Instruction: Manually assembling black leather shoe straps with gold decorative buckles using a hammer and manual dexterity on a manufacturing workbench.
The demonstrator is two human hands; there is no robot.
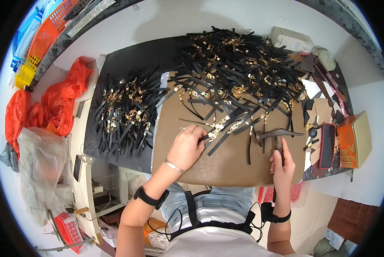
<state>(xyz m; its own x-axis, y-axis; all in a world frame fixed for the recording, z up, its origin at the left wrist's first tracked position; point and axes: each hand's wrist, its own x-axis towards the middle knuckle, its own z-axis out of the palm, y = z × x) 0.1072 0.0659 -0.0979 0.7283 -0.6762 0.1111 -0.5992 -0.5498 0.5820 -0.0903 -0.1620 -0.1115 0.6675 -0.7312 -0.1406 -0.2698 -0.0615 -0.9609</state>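
Observation:
My left hand point(186, 147) is closed in a pinch on the end of a black strap with gold metal fittings point(216, 131), low over the brown mat point(179, 171). In my right hand point(282, 166) is a hammer point(280, 133), gripped by its handle with one finger stretched along it. The hammer's long, thin head lies crosswise above the mat, to the right of the strap. A large heap of similar black straps with gold fittings point(239, 68) spreads over the far part of the mat. Several loose straps lie between the heap and my hands.
A smaller heap of straps point(127, 113) rests on the dark tabletop point(134, 53) at the left. Along the right side are leather and paper scraps point(320, 109), a pink-edged phone point(327, 145) and an orange-and-gold box point(354, 141). A white box point(291, 39) stands far right.

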